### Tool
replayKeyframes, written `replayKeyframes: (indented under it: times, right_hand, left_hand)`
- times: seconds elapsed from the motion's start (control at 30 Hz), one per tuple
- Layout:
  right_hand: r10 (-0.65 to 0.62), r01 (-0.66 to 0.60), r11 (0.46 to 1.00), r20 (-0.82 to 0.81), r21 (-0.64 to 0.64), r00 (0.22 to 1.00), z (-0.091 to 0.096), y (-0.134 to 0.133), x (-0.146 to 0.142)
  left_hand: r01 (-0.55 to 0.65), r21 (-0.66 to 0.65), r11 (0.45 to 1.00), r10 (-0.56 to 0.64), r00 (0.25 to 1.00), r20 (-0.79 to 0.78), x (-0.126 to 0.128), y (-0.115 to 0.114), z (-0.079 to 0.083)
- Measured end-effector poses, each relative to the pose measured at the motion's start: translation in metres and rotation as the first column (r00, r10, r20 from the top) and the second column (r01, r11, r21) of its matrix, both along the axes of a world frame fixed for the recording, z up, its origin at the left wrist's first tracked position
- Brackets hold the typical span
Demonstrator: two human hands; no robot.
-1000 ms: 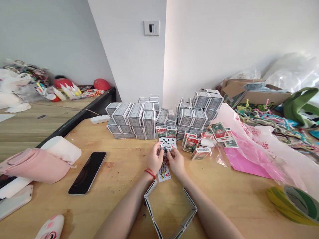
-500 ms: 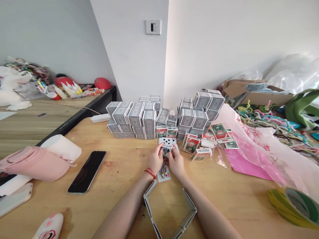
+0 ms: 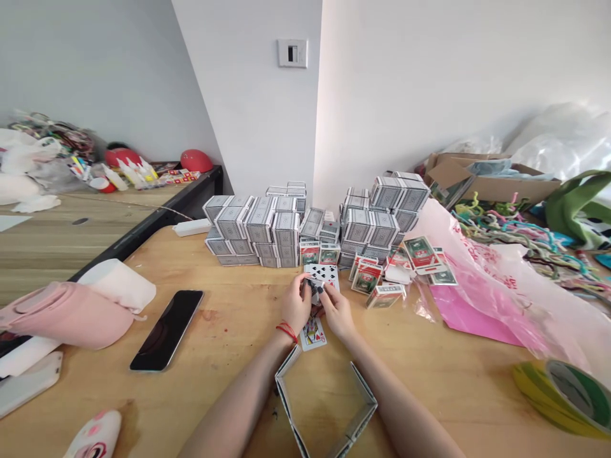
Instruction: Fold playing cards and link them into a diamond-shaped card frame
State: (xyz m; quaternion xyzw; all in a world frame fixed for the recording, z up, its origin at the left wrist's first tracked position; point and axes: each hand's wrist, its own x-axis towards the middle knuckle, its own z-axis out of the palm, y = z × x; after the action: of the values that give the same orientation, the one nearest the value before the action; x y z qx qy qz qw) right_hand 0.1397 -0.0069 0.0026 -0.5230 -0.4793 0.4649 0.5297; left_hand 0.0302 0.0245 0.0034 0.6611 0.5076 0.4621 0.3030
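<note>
My left hand (image 3: 296, 304), with a red string at the wrist, and my right hand (image 3: 337, 310) meet over the table. Their fingers are closed on a playing card (image 3: 315, 284), which looks bent; much of it is hidden by the fingers. Just beyond lie face-up playing cards (image 3: 328, 272), a spade card on top. Below the hands a face card with red hearts (image 3: 313, 334) lies on the wood. Between my forearms stands an angular open frame of folded cards (image 3: 363, 389).
Box-like blocks of folded cards (image 3: 260, 219) are stacked at the back left, with more blocks (image 3: 365, 226) at the back right. Card boxes (image 3: 367, 277) stand beside my right hand. A phone (image 3: 167, 329) lies left, green-yellow tape (image 3: 539, 397) right, near pink plastic (image 3: 487, 267).
My fingers have shifted slightly around the card, and it now shows more bent between them. The things on the table stay where they were.
</note>
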Motion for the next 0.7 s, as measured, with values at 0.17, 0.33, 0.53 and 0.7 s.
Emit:
replayKeyframes:
  times: [0.17,0.33,0.53,0.7]
  right_hand:
    - [0.095,-0.100,0.995,-0.172,-0.018,0.980,0.0009,0.0021,0.0037]
    - [0.092,-0.110,0.993,-0.324,-0.040,0.942,-0.0019,0.0058,0.0073]
    - [0.163,-0.191,0.981,-0.401,-0.029,0.901,0.0020,0.0049,0.0083]
    - [0.149,-0.177,0.983,-0.355,-0.047,0.923,0.0041,0.0063,0.0089]
  left_hand:
    - [0.022,-0.007,1.000,-0.022,0.999,0.028,-0.0002,-0.0020,0.0038]
    - [0.036,0.038,0.999,-0.036,0.999,-0.020,-0.0007,-0.0006,0.0009]
    - [0.035,0.028,0.999,-0.034,0.999,-0.011,-0.0011,-0.0001,-0.0011]
    - [0.065,0.103,0.993,-0.063,0.998,-0.022,-0.0009,-0.0010,0.0038]
